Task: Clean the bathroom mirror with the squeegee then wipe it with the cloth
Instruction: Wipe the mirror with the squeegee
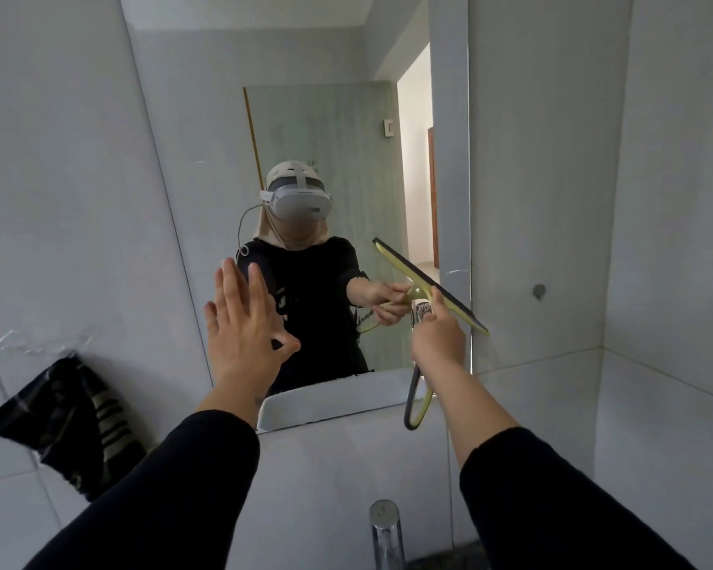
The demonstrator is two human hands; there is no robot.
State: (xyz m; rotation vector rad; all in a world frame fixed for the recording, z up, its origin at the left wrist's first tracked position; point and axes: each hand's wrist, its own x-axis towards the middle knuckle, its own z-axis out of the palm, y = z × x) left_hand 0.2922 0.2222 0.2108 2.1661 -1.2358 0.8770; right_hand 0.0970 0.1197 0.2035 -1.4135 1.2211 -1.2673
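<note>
The right hand point(437, 343) grips the yellow-green plastic squeegee point(433, 288), its blade slanted against the right edge of the frameless wall mirror point(305, 96), while the open left hand point(243, 335) steadies the glass; squeegeeing seems underway, next needing an even downward pull.

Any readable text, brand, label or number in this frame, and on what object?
None can be read.
Squeegee: no lettering visible.
Headset reflected in the mirror: a small mark on its front, too blurred to read.
Dark bag on the wall: pale stripes only, no words.
</note>
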